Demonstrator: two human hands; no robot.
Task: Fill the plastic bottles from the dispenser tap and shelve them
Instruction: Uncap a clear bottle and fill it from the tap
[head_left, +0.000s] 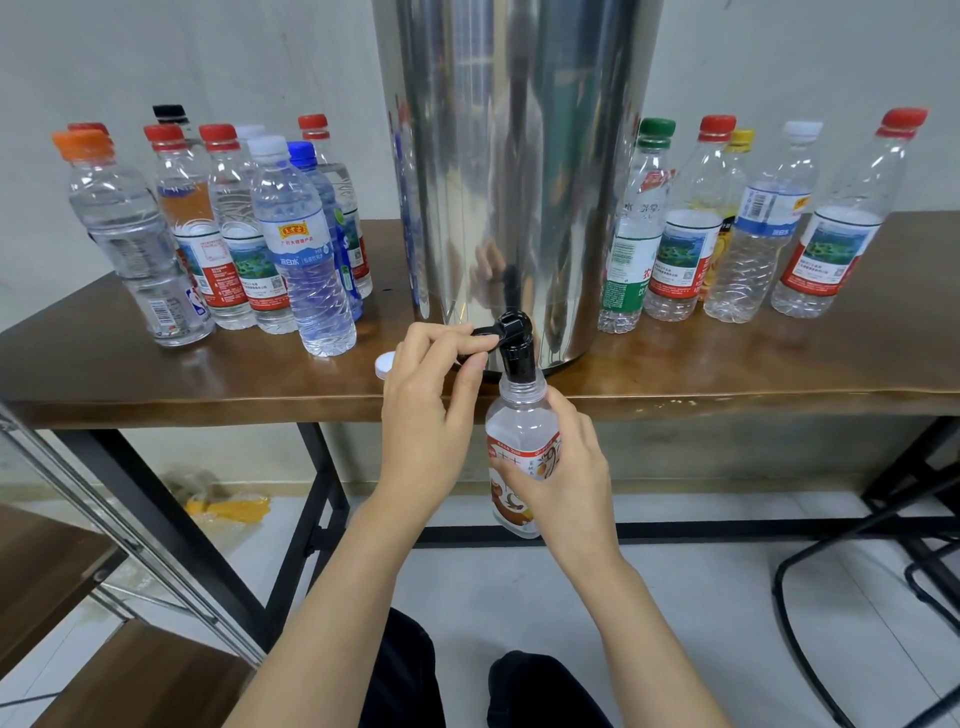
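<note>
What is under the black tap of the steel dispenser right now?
An uncapped clear bottle, its mouth up at the tap, gripped by the right hand. The left hand pinches the lever. The label and right hand cover the bottle's fill level.

A: How tall is the dispenser (519, 156)?
B: Can't say, the top edge cuts it off.
A: And the white cap (383, 364)?
B: Half behind the left hand (431, 421). The right hand (566, 467) covers much of the held bottle (519, 426) label, the tap (515, 343) hides its mouth, and its water level is unclear
</note>
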